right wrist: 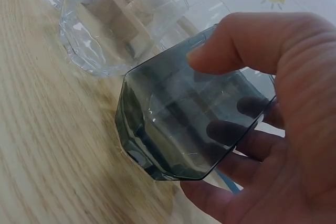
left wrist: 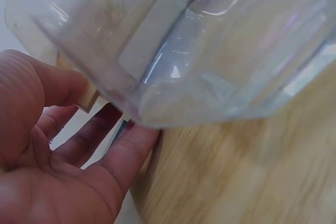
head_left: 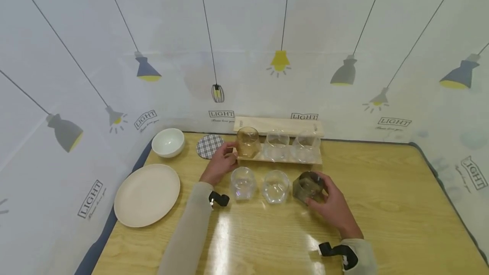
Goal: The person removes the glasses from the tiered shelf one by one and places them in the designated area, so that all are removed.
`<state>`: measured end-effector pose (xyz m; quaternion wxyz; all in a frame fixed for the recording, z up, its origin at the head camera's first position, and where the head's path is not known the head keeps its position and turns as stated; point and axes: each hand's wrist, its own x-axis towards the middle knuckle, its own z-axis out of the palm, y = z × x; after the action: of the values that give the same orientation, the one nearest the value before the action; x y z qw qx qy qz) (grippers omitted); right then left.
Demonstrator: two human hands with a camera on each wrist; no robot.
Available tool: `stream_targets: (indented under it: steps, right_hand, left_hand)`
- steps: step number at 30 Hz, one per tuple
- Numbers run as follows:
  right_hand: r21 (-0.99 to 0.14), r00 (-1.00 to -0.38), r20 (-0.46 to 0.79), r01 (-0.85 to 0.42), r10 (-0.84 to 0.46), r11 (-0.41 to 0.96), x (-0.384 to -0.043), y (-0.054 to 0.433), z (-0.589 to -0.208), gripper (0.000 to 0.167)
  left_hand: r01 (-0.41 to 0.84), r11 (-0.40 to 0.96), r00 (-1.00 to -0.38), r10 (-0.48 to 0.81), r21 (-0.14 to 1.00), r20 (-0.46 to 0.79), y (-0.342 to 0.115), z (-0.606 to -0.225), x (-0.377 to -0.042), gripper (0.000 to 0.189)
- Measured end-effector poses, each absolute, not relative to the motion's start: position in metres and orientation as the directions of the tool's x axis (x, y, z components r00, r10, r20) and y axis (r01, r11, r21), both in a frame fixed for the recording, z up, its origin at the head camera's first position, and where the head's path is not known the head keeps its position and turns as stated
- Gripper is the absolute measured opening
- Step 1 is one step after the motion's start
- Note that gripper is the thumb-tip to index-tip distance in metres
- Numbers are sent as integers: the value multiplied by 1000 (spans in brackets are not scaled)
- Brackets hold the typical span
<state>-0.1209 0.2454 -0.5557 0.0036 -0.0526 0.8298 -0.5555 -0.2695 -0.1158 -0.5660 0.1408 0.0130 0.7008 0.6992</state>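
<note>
Nearest: pale sleeves [head_left: 187, 232] at the lower edge, a black wrist mount [head_left: 341, 253] on each. Smoky glass [right wrist: 173, 114] at the right end of the front row, grey to near-black, see-through; straight-sided cup on a thick, faceted base, tilted. Right hand [head_left: 336, 211] grips it, thumb on one side, fingers spread on the other and showing dark through the wall. Cannot tell whether the base touches the table [head_left: 401, 207].

Left hand [head_left: 221, 165] pinches the left end of a wooden rack [head_left: 279, 124], beside the amber glass [head_left: 248, 142]. Rack: pale, smooth planks, long back board, narrow shelf. On the shelf, left to right: amber glass, then two clear glasses [head_left: 276, 145]. In front, on the table: two more clear tumblers [head_left: 276, 186], many-sided bases, bright glints; the left one faintly violet.

Table: yellowish wood grain, glossy, streaked with reflections. Left side: flat cream plate [head_left: 147, 194], round; white bowl [head_left: 168, 143], smooth, deep; round coaster [head_left: 208, 145], black-and-white check. Backdrop [head_left: 244, 12]: pale sheet, printed lamps.
</note>
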Motion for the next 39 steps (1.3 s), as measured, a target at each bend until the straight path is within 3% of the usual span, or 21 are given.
stream_targets:
  steps: [10,22,29,39]
  right_hand:
    - [-900,-990,83,-122,-110,419,-125,249,-544,80]
    - [-890,-981,151,-80,124,448,-162,248,-510,67]
    - [-905,-989,100,-44,111,423,-195,253,-513,81]
    - [-869,-999,40,-34,0,494,-221,250,-520,97]
  left_hand:
    - [-184,19,-959,217,983,-184,-117,-564,-270,38]
    - [-185,22,-953,242,983,-185,-118,-565,-270,39]
    - [-180,5,-955,238,984,-175,-117,-567,-271,40]
    - [-184,-5,-955,238,983,-177,-119,-569,-272,40]
